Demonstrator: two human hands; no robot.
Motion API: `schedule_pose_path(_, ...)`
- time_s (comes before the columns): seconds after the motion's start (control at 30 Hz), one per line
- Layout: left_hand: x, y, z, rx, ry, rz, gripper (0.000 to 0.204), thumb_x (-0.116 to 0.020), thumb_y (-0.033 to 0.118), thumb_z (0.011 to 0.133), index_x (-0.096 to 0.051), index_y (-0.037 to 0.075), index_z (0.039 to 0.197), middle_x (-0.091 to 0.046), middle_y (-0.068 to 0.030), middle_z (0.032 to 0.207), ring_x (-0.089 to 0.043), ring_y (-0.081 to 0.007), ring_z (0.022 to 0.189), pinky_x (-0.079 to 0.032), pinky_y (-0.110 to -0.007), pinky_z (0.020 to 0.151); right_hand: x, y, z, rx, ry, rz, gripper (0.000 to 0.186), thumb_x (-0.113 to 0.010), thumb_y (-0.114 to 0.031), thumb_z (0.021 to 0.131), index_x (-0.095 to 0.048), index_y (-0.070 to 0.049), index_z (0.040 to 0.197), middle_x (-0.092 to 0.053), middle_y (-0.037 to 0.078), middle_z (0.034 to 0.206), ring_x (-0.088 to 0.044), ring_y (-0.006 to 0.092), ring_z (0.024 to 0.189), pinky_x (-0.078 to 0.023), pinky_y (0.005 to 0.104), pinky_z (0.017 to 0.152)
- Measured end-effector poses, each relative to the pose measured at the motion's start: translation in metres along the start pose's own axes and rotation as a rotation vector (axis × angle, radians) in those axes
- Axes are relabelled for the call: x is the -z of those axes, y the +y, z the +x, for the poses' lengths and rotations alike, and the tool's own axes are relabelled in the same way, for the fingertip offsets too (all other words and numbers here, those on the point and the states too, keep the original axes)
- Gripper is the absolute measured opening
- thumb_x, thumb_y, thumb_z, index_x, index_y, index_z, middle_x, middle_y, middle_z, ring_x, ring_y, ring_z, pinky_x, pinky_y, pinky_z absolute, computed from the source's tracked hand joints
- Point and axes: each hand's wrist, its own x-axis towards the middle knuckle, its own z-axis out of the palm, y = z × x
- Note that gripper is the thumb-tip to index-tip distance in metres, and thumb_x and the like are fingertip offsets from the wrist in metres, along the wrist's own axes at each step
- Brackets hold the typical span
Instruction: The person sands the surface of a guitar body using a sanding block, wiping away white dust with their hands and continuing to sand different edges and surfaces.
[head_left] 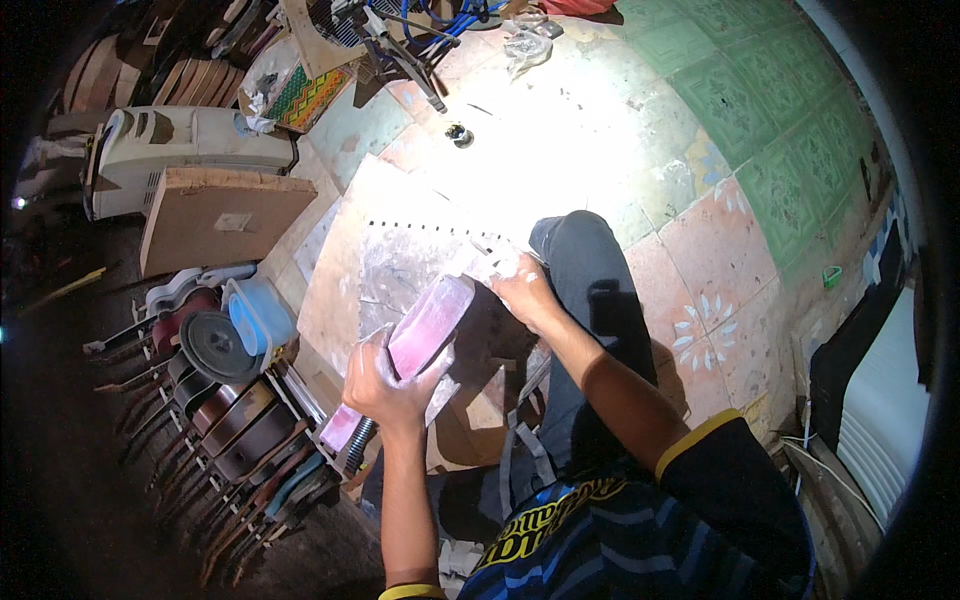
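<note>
My left hand [384,378], dusted white, is closed around a long pink piece with a rounded end [432,325]. It is coated in pale powder and tilts up toward the right. Farther right, my right hand [522,290] has its fingers bent together at the far end of the pink piece. Something whitish and thin [482,262] shows at those fingertips; glare hides what it is. Beneath both hands lies a dusty board with a row of small holes [385,262]. Below my left hand are another pink part [341,427] and a dark coil spring [359,447].
On the left stands a rack of stringed instruments [235,425], with a blue plastic basket [262,315] and a round dark lid [217,347] by it. A wooden panel [225,215] leans near a beige machine [195,150]. A small dark-topped cup [459,135] stands on the tiled floor [690,290].
</note>
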Motion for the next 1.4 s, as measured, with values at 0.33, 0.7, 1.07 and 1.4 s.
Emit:
schedule_pose_path(0.33,0.000,-0.001,-0.004,-0.008,-0.001,-0.031,0.065,-0.094,0.048,0.058,-0.072,0.000,0.097,-0.072,-0.0130,0.085,-0.072,-0.0298,0.076,-0.055,-0.038,0.070,-0.011,-0.008,0.007,0.150,0.096,-0.358,0.034,-0.065,-0.004,0.084,-0.063,0.004,0.117,-0.069,0.021,0.110,-0.067,0.0338,0.105,-0.052,0.0407,0.093)
schedule_pose_path(0.7,0.002,0.002,-0.014,-0.024,-0.013,-0.026,0.064,-0.095,0.049,0.058,-0.073,0.001,0.095,-0.071,-0.0137,0.083,-0.069,-0.0313,0.072,-0.054,-0.040,0.066,-0.008,-0.012,0.017,0.184,0.060,-0.330,0.026,-0.070,-0.010,0.079,-0.069,0.003,0.102,-0.069,0.025,0.101,-0.066,0.0418,0.102,-0.053,0.0469,0.089)
schedule_pose_path(1.07,0.006,0.028,-0.070,-0.084,-0.096,-0.067,0.057,-0.091,0.041,0.063,-0.074,0.002,0.102,-0.075,-0.0149,0.095,-0.070,-0.0329,0.080,-0.055,-0.041,0.072,0.024,-0.034,0.014,0.012,-0.188,-0.508,0.033,-0.070,-0.010,0.082,-0.068,0.005,0.112,-0.071,0.026,0.110,-0.070,0.0388,0.103,-0.054,0.0424,0.090)
schedule_pose_path(1.4,0.004,0.027,-0.076,-0.126,-0.088,-0.093,0.057,-0.094,0.035,0.059,-0.074,0.001,0.100,-0.075,-0.0155,0.094,-0.069,-0.0325,0.077,-0.054,-0.041,0.069,0.026,-0.001,0.016,0.056,-0.135,-0.516,0.030,-0.069,-0.005,0.086,-0.067,0.004,0.114,-0.073,0.015,0.104,-0.070,0.0221,0.090,-0.055,0.0365,0.077)
